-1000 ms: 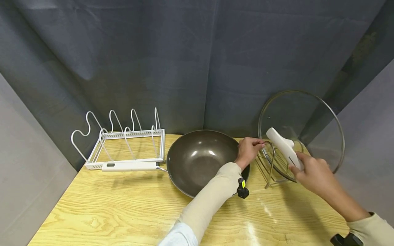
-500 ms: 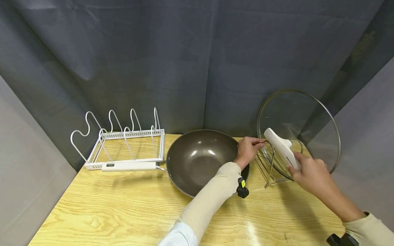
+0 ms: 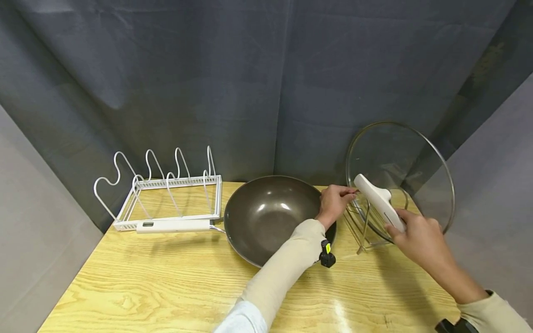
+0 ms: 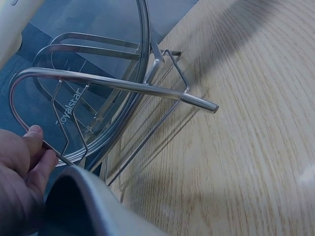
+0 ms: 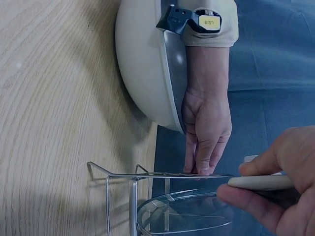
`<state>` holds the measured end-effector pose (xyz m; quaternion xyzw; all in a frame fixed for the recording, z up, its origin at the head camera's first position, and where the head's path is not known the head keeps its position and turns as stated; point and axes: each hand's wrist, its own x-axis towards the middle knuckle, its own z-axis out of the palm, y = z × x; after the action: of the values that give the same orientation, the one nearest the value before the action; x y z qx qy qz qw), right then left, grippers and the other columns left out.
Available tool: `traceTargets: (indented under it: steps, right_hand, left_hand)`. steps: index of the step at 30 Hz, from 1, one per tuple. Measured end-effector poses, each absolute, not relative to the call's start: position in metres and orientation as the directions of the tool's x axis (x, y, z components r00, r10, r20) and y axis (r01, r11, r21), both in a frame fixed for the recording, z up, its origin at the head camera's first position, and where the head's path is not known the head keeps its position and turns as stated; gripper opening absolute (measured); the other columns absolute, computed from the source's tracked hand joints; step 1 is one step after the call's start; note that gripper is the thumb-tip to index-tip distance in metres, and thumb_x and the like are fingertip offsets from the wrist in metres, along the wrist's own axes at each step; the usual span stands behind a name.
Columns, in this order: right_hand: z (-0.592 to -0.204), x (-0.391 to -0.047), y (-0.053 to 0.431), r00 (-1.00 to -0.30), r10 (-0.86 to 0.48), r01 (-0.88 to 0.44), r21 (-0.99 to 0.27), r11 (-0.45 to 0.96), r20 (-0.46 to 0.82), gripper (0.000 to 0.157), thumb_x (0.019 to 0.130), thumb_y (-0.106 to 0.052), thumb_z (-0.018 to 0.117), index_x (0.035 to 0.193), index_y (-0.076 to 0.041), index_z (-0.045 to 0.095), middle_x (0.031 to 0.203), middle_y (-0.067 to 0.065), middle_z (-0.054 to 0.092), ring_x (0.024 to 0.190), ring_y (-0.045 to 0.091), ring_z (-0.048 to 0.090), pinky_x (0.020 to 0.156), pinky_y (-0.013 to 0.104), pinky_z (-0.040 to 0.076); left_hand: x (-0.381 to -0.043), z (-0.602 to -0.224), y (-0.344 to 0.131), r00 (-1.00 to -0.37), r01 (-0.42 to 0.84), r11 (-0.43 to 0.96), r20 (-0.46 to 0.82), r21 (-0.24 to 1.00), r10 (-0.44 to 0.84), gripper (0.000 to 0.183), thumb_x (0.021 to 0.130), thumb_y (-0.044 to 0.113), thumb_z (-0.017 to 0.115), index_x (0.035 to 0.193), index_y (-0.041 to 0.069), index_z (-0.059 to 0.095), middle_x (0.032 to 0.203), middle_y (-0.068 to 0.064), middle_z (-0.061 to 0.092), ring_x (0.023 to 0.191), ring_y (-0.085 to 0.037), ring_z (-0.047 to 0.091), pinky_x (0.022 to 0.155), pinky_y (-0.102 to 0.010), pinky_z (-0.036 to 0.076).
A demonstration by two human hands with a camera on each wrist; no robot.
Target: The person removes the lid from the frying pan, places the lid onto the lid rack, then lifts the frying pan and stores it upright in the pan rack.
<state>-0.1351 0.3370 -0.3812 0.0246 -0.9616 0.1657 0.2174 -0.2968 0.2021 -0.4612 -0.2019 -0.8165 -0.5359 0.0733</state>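
Observation:
My right hand (image 3: 422, 238) grips the long white handle (image 3: 376, 196) of a large round glass lid (image 3: 387, 148) with a metal rim. The lid stands on edge, tilted, its lower rim between the loops of a metal wire rack (image 4: 103, 78). At the rack's near-left loop, my left hand (image 3: 332, 204) pinches the wire between thumb and fingers, as the left wrist view also shows. Below the left forearm is a dark wok (image 3: 258, 226); its white handle (image 3: 175, 225) points left. In the right wrist view, fingers of the right hand (image 5: 295, 172) close round the lid handle.
A white wire rack (image 3: 168, 217) with upright loops stands at the back left, just behind the wok's handle. A dark curtain (image 3: 200, 83) hangs behind the wooden table (image 3: 175, 286), and pale panels (image 3: 37, 222) flank both sides.
My right hand has shifted slightly left with the lid, whose far right side swings left. The left hand keeps its hold on the metal rack, and the wok is unmoved.

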Motion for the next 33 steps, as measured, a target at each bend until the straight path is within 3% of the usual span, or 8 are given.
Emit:
traceTargets:
  steps: [20, 33]
  right_hand:
    - [-0.389, -0.131, 0.324, -0.877, 0.041, -0.121, -0.302, 0.946, 0.478, 0.034, 0.081, -0.006, 0.079, 0.106, 0.015, 0.067, 0.076, 0.03, 0.068, 0.057, 0.042, 0.062, 0.053, 0.062, 0.044]
    - [-0.396, -0.129, 0.313, -0.86, 0.022, -0.134, -0.267, 0.954, 0.511, 0.032, 0.079, -0.004, 0.08, 0.104, 0.012, 0.068, 0.072, 0.03, 0.068, 0.053, 0.046, 0.062, 0.046, 0.06, 0.041]
  left_hand:
    - [-0.298, -0.461, 0.202, -0.907, 0.414, 0.375, 0.343, 0.829, 0.243, 0.01, 0.089, 0.022, 0.08, 0.097, 0.017, 0.084, 0.092, 0.006, 0.079, 0.083, -0.001, 0.07, 0.073, -0.012, 0.045]
    - [-0.3, -0.462, 0.201, -0.907, 0.415, 0.387, 0.338, 0.824, 0.252, 0.006, 0.089, 0.017, 0.08, 0.093, 0.015, 0.084, 0.088, 0.004, 0.079, 0.069, 0.004, 0.058, 0.065, -0.01, 0.039]
